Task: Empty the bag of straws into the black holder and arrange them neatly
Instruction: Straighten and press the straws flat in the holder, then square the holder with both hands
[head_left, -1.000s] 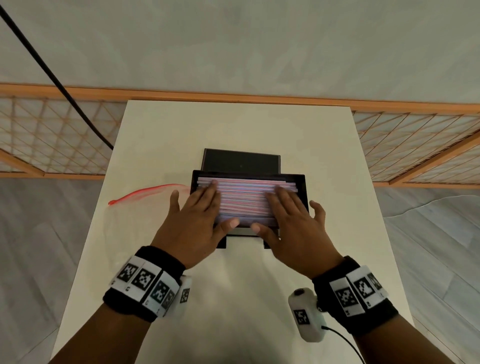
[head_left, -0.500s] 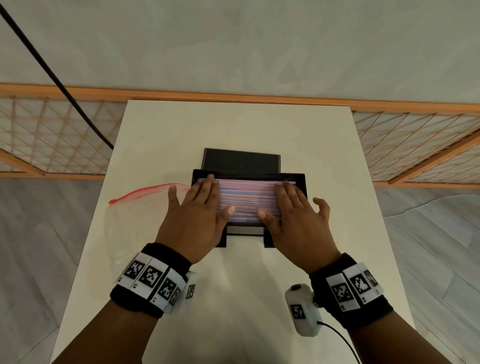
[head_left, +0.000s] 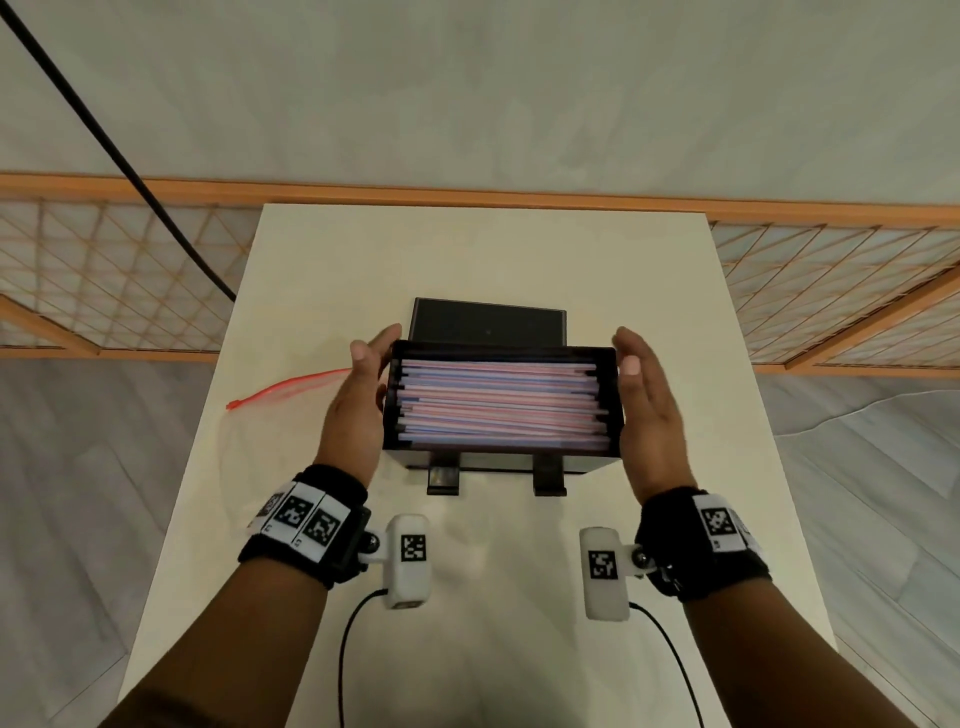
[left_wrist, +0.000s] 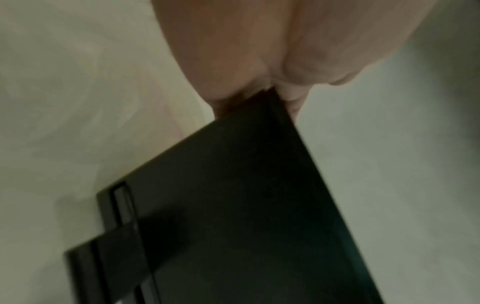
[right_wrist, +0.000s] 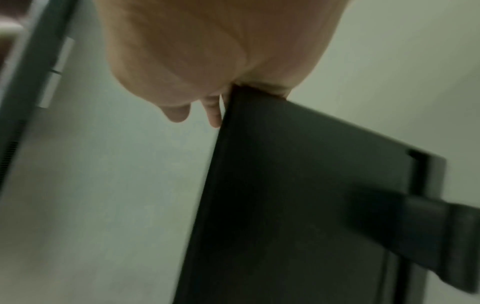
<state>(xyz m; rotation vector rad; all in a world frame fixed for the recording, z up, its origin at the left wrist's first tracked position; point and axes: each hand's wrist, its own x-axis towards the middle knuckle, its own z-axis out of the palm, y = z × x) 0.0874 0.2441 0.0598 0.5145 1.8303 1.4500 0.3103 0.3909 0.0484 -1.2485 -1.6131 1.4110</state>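
Note:
The black holder (head_left: 501, 350) stands mid-table, filled with pink and pale blue straws (head_left: 498, 408) lying lengthwise in a fairly even stack. My left hand (head_left: 363, 395) lies flat against its left wall with straight fingers. My right hand (head_left: 644, 405) presses flat on its right wall in the same way. The left wrist view shows the left hand (left_wrist: 246, 51) touching the holder's dark side (left_wrist: 233, 205). In the right wrist view, the right hand (right_wrist: 207, 51) meets the holder's other side (right_wrist: 311, 185). The clear bag (head_left: 280, 391) with a red zip lies flat to the left, looking empty.
A black lid (head_left: 485, 322) lies just behind the holder. The white table (head_left: 467, 249) is narrow, with edges close on both sides. A wooden lattice rail (head_left: 104, 280) runs beyond it, and a black cable (head_left: 130, 171) crosses the upper left.
Both hands have come off the top of the straws and moved outward to the holder's left and right walls, palms turned inward.

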